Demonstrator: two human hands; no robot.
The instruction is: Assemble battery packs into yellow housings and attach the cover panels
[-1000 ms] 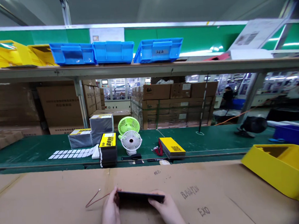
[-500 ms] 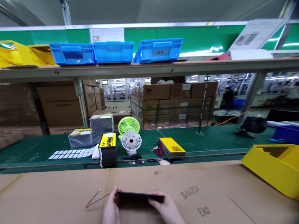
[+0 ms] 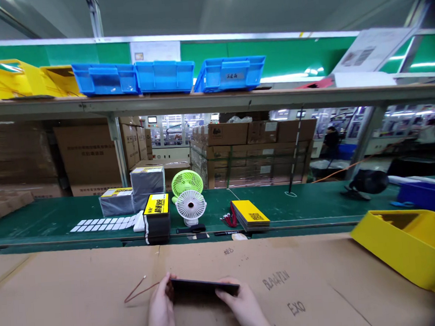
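A dark, flat rectangular panel is held tilted above the cardboard sheet, nearly edge-on to me. My left hand is closed around its left end. The right end is gripped by my right hand, with the thumb along the near edge. From beside my left hand a thin reddish-brown wire sticks out to the left, bent, with a small pale tip. What lies on the panel's underside is hidden.
The cardboard sheet carries handwriting. Behind it stand a stack of yellow-topped packs, a white fan, a green fan and yellow cards beside red leads. A yellow bin sits at right. Blue bins line the shelf overhead.
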